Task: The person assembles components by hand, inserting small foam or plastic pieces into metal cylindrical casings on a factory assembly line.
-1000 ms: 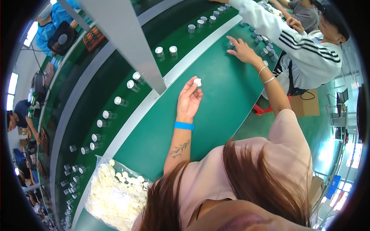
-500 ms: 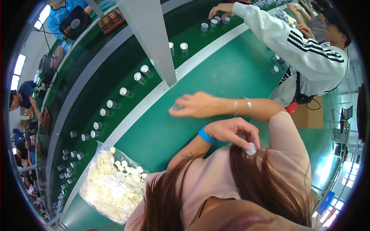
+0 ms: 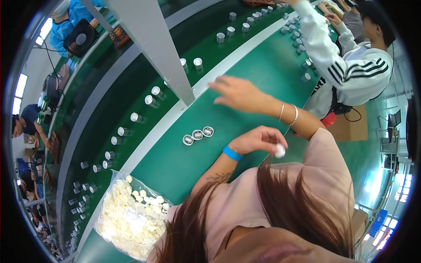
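Observation:
My left hand [image 3: 258, 141], with a blue wristband, is closed in a pinch around a small white rounded plastic piece [image 3: 280, 151], close to my chest. My right hand [image 3: 239, 93], with a thin bracelet, is stretched over the green table near the conveyor's pale rail; its fingers are apart with nothing visible in them. Below it, three round metal cylinders stand in a short row on the table: a left one [image 3: 188, 140], a middle one [image 3: 198, 135] and a right one [image 3: 208, 131]. Their dark, open-looking ends show.
A clear bag [image 3: 133, 217] of white pieces lies at the near left. Beyond the rail [image 3: 151, 140], the green belt carries several white-topped metal cylinders [image 3: 150, 100]. A grey post [image 3: 147, 44] rises beside the rail. At right, a co-worker's white sleeve [image 3: 318, 48] reaches across, near more cylinders [image 3: 305, 77].
My right hand has released a metal part onto the table and moved up and right, its fingers spreading. Three cylinders now show there. My left hand has shifted slightly, keeping the white piece.

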The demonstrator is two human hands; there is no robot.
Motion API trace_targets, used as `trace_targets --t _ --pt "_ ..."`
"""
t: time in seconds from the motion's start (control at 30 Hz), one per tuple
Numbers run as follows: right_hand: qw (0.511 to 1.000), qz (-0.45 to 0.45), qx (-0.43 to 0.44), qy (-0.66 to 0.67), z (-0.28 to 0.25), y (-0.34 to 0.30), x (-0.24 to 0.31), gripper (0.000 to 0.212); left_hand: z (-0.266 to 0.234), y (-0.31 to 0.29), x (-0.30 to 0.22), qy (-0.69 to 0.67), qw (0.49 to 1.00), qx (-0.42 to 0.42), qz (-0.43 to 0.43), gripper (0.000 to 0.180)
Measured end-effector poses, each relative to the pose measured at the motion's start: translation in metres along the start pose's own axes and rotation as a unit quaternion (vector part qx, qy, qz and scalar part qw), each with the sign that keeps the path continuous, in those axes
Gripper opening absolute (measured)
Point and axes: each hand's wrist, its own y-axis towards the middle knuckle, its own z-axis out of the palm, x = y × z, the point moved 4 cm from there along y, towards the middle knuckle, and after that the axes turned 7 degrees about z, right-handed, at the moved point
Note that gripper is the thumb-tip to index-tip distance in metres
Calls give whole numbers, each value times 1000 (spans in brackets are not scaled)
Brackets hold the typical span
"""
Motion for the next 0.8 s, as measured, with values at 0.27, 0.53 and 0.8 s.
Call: trace_targets --t 0.27,0.53,0.8 --pt "964 162 -175 114 1 54 -158 30 -67 12 38 174 935 -307 24 17" --pt "972 190 -113 -78 52 123 -193 43 -68 23 35 245 915 -319 -21 15" --pt "984 -107 -11 144 4 16 -28 25 -49 22 28 407 908 -97 -33 18"
